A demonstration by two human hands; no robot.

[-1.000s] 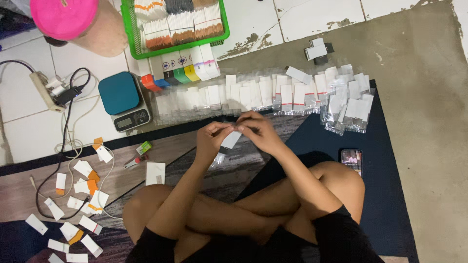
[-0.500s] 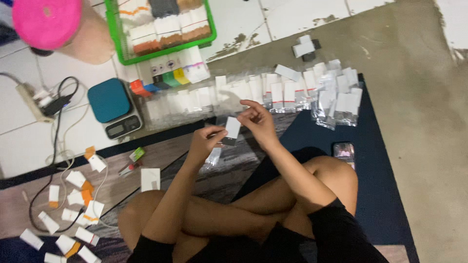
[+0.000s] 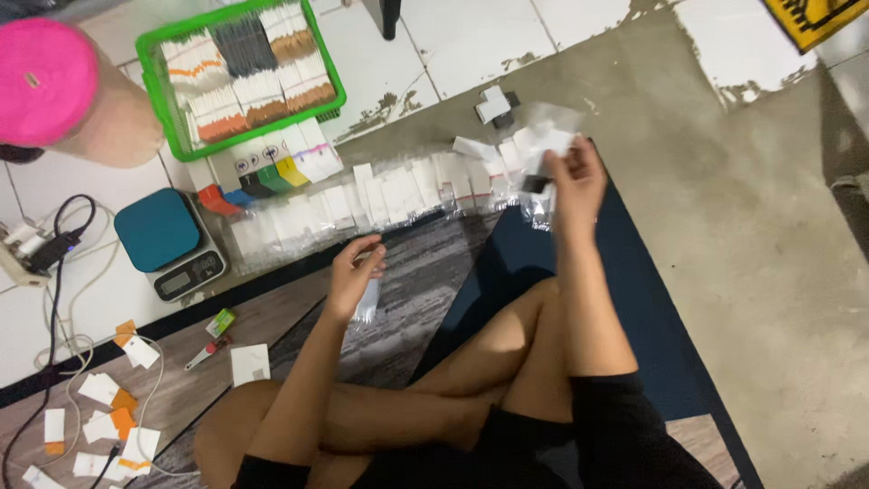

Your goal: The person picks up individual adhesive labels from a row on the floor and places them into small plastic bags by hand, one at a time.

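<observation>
Floor mat [image 3: 652, 299]: two hands, left [image 3: 355, 272] pinching one clear bag [image 3: 367, 303], right [image 3: 575, 181] gripping another [image 3: 548, 136].

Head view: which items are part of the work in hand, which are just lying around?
In use:
right hand holding a clear bag
left hand holding clear plastic
row of filled bags

Lying about:
scale
green basket
pink lid
loose labels

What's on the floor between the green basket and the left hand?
In the head view, a row of clear packets with white cards lies between the green basket and the left hand, with a few coloured packets nearer the basket.
</observation>
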